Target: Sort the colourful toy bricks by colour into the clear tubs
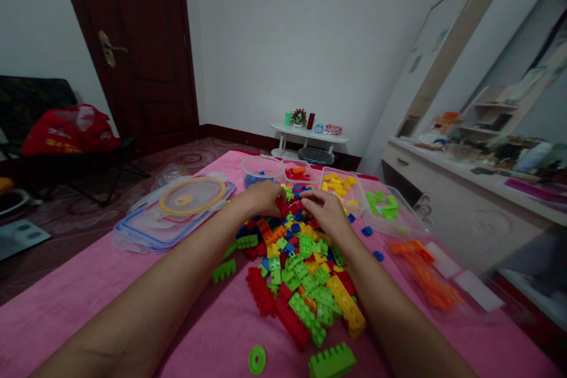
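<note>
My left hand (266, 198) reaches to the far part of a heap of building bricks (305, 271). Its fingers curl round a red building brick (282, 205), mostly covered by the hand. Across from it, my right hand (326, 209) hovers low over the same heap, thumb and fingers apart. Its fingertips are beside another red brick (296, 207); whether they touch it is unclear. Green, yellow, red, blue and orange bricks lie jumbled below both hands. Behind them stand clear containers of sorted pieces: blue (261, 177), red (297, 174), yellow (339, 184) and green (381, 205).
Stacked container lids (192, 196) lie on the pink cloth (199, 331) to the left. A clear box of orange pieces (427, 274) sits at the right. Stray blue bricks (367, 231) and a green ring (257, 359) lie around the heap. A white dresser (425, 174) stands at the right.
</note>
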Motion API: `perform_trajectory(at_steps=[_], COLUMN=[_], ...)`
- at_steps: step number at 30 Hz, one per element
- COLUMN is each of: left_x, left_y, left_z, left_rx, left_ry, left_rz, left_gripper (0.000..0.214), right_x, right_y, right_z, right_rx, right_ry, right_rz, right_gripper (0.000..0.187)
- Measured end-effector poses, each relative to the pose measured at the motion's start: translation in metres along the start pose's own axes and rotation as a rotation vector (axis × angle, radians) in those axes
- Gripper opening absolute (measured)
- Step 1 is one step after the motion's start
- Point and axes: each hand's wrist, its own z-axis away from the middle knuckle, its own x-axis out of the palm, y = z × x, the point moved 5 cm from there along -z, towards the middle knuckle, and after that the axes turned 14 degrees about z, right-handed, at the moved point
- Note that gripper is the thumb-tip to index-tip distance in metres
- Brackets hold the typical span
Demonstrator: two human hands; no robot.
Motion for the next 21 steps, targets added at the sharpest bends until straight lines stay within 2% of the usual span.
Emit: perform_trajectory(at_steps=[3, 6, 10, 14, 16, 18, 21], left_x=[-0.014, -0.024, -0.028, -0.032, -0.031, -0.026, -0.006], left_y=[-0.001, 0.0, 0.008, 0.017, 0.021, 0.023, 0.017], left_z=[-0.003, -0.003, 0.002, 0.006, 0.005, 0.001, -0.006], left_rx=[0.047, 0.037, 0.017, 0.023, 0.033, 0.014, -0.148], left_ry=[0.108, 0.169, 0.165, 0.168, 0.18, 0.196, 0.21], left_rz=[0.157, 0.25, 0.392, 0.569, 0.734, 0.991, 1.458], left_gripper=[0.024, 0.021, 0.02, 0.021, 0.02, 0.015, 0.007], right_x=[0.001, 0.004, 0.006, 0.01, 0.013, 0.014, 0.007], right_y=[0.0, 0.0, -0.001, -0.001, -0.001, -0.002, -0.008], right_z=[0.003, 0.006, 0.008, 0.01, 0.011, 0.011, 0.009], right_rx=[0.152, 0.263, 0.328, 0.405, 0.441, 0.441, 0.308], right_ry=[0.014, 0.003, -0.006, -0.007, -0.015, -0.011, 0.074], right_rz=[-0.223, -0.44, -0.631, -0.713, -0.737, -0.739, -0.699], right_gripper=[0.015, 0.014, 0.009, 0.002, 0.004, 0.001, 0.011])
